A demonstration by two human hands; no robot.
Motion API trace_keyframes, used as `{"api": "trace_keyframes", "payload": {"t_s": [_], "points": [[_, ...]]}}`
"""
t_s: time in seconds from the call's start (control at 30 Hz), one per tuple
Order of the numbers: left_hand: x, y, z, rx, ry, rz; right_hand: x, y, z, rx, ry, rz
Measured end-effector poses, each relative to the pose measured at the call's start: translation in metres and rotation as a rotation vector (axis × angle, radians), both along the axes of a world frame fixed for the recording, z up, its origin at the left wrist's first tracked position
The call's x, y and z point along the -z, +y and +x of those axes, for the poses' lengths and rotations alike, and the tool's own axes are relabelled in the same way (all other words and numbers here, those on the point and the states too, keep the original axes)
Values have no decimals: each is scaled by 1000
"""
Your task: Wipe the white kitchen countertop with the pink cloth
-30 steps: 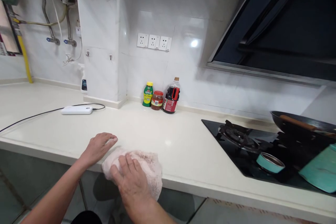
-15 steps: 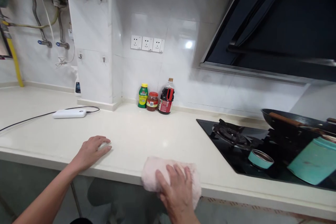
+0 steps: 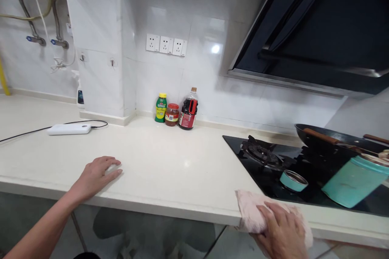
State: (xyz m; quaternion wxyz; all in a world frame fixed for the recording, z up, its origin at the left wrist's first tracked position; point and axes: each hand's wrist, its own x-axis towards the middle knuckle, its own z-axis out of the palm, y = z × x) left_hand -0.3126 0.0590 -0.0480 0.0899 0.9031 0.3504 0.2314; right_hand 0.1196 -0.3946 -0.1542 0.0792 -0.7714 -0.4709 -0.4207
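Head: pink cloth (image 3: 249, 211) lengthwise along counter edge (image 3: 152, 206), in right hand (image 3: 282, 230); left hand (image 3: 96, 174) unclenched.

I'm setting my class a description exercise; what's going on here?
A person's right hand is on a pale pink cloth hanging over the front edge of the white counter, near the black stove. The left hand, apparently empty, is on or just above the counter. A green bottle, a red-lidded jar and a dark bottle stand together by the wall.

Holding left hand (image 3: 96, 176) palm down with thumb (image 3: 113, 176) parted; holding right hand (image 3: 282, 228) well apart, fingers (image 3: 280, 215) bent.
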Motion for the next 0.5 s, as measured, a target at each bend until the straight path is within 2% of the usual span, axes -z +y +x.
{"api": "trace_keyframes", "payload": {"t_s": [0.13,0.23,0.3,0.4,0.5], "points": [[1,-2,3,-8,28,44,-10,11,-24,66,-17,9],[1,-5,4,-21,30,53,-21,42,-66,50,-5,-8],[0,-6,5,-24,31,53,-27,77,-102,-44,45,27],[1,-4,4,-22,36,61,-28,143,-163,-206,90,216],[6,0,4,-16,26,96,-26,209,-224,-314,66,201]]}}
